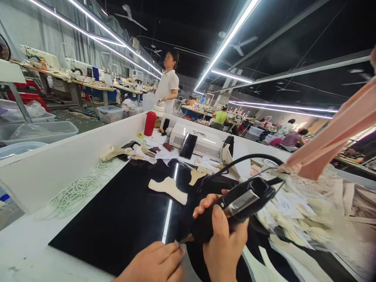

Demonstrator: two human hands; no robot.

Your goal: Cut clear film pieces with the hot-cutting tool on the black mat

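Note:
My right hand (223,235) is wrapped around a black corded hand tool (235,207) with a shiny metal strip on its side. The tool is tilted, its back end up to the right and its narrow front end low by my left hand. My left hand (158,260) is closed at the lower edge, fingertips close to that front end; what it pinches, if anything, is hidden. Beneath both hands lies a glossy black board (117,211). On the board rest a cream cut fabric piece (169,188) and a smaller cream piece (198,175).
Pale green cord (79,192) is heaped at the left wall. Behind the board are a phone (188,145), a white vented machine (202,137) and a red cup (150,123). Fabric scraps (296,203) pile up at right; pink fabric (331,137) hangs above. A person (168,88) stands beyond.

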